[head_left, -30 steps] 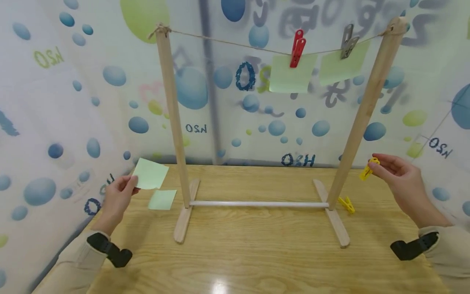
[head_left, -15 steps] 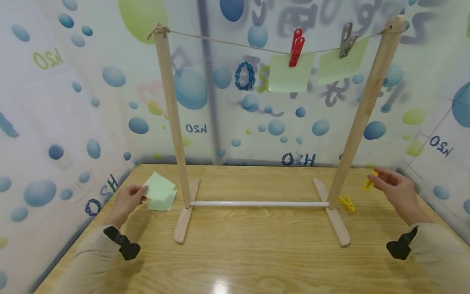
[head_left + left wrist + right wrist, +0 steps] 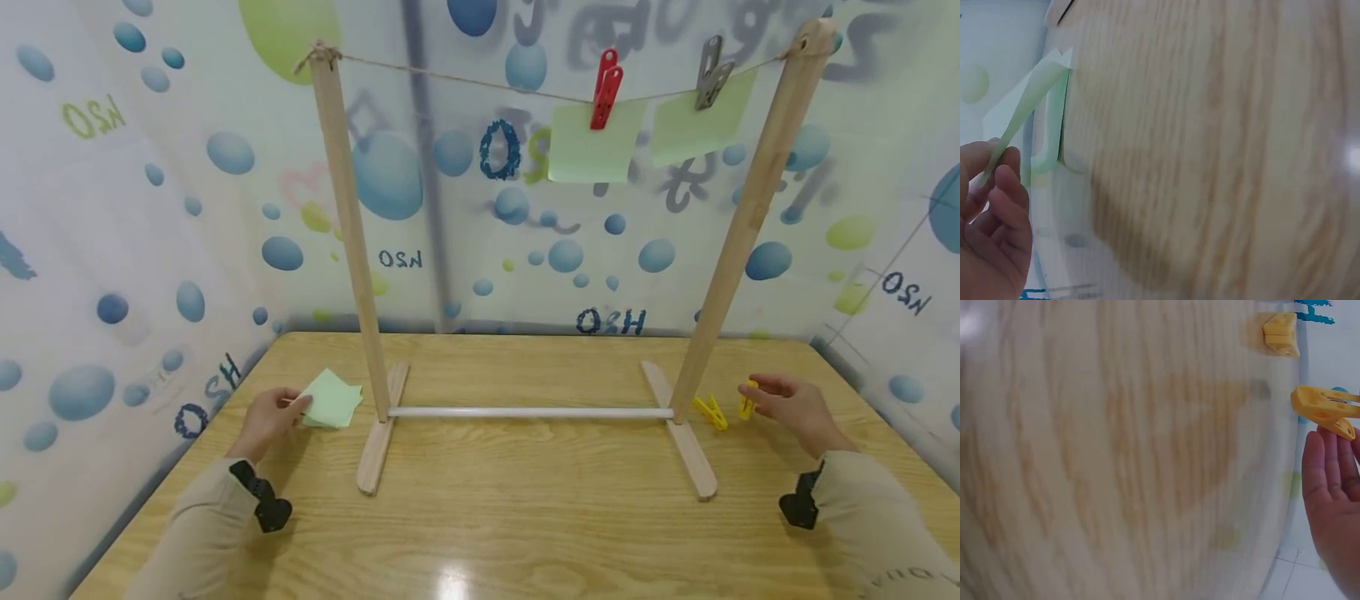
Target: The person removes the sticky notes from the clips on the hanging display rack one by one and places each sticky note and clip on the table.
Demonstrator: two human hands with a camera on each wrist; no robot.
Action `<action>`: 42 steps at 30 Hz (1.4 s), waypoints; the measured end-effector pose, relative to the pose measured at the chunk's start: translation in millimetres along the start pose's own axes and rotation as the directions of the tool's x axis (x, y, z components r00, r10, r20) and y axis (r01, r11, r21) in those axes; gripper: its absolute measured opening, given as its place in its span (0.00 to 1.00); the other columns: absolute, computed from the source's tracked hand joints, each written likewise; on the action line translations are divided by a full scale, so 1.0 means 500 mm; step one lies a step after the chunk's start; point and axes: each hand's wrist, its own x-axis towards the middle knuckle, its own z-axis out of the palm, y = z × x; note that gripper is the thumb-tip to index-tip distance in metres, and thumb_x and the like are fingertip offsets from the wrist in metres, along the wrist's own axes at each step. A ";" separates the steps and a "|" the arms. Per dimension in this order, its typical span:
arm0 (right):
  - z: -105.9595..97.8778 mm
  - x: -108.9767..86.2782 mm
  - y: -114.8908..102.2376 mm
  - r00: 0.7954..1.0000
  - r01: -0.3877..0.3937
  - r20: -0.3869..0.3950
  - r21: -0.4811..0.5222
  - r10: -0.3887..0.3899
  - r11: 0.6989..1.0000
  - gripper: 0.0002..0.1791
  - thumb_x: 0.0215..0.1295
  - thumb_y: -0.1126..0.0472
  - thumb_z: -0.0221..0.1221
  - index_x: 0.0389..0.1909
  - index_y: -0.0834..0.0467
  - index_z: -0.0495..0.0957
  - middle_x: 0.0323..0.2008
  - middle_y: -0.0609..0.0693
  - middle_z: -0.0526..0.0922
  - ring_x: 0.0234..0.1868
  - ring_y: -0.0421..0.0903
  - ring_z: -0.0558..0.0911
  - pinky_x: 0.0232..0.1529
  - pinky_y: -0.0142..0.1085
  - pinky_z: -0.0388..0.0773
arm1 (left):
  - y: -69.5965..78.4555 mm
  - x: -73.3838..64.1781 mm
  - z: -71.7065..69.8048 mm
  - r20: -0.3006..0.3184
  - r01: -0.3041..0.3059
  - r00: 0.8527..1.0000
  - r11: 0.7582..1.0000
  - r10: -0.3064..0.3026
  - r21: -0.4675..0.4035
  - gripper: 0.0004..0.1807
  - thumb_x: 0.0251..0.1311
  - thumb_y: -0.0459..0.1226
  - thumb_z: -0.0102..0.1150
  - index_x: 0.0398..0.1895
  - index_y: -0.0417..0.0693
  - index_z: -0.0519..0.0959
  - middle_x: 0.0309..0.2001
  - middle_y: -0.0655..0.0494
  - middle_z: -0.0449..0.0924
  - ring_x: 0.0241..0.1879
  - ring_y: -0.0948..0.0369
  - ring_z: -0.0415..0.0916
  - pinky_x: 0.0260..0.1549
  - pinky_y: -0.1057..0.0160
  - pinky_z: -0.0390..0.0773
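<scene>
My left hand (image 3: 272,418) pinches a pale green sticky note (image 3: 327,395) by its edge. In the left wrist view the held note (image 3: 1032,94) slants up from the fingers, its far end over a second green note (image 3: 1054,125) on the table. On the right, my right hand (image 3: 797,410) pinches a yellow clothespin (image 3: 747,400) close over the tabletop. Another yellow clothespin (image 3: 711,412) lies beside it, near the rack's foot; the right wrist view shows the held clothespin (image 3: 1322,407) at the fingertips and the lying clothespin (image 3: 1280,334) further off.
A wooden rack with left post (image 3: 347,225) and right post (image 3: 757,217) stands mid-table, joined low by a white rod (image 3: 525,412). From its string (image 3: 450,78) hang two green notes, under a red clothespin (image 3: 606,90) and a grey clothespin (image 3: 712,75). A patterned wall (image 3: 480,233) closes the back.
My left hand has lowered the note and shifted right, so it now overlaps the note on the table. The right hand has come down and slightly left with the yellow clothespin.
</scene>
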 end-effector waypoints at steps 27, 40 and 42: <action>0.034 0.004 -0.015 0.988 -0.126 0.040 -0.344 0.149 0.931 0.46 0.54 0.36 0.51 0.51 0.77 0.64 0.47 0.73 0.68 0.40 0.56 0.72 0.25 0.27 0.69 | 0.000 0.000 0.018 -0.023 0.003 1.000 0.999 -0.004 -0.032 0.21 0.59 0.35 0.52 0.47 0.22 0.68 0.26 0.47 0.74 0.21 0.63 0.74 0.22 0.66 0.78; 0.038 0.003 -0.028 0.982 -0.161 0.040 -0.324 0.184 0.932 0.46 0.53 0.36 0.53 0.51 0.78 0.63 0.45 0.72 0.69 0.38 0.54 0.72 0.25 0.29 0.70 | 0.013 -0.008 0.006 -0.013 0.019 1.000 0.998 -0.018 0.061 0.23 0.57 0.39 0.55 0.47 0.26 0.70 0.34 0.42 0.74 0.27 0.61 0.71 0.25 0.64 0.77; 0.038 0.003 -0.027 0.983 -0.160 0.036 -0.332 0.182 0.930 0.46 0.53 0.36 0.53 0.51 0.78 0.63 0.45 0.72 0.69 0.38 0.55 0.72 0.26 0.29 0.70 | 0.014 -0.010 0.006 -0.008 0.022 1.000 0.998 -0.021 0.065 0.24 0.57 0.40 0.55 0.48 0.27 0.70 0.36 0.41 0.74 0.28 0.60 0.71 0.25 0.64 0.77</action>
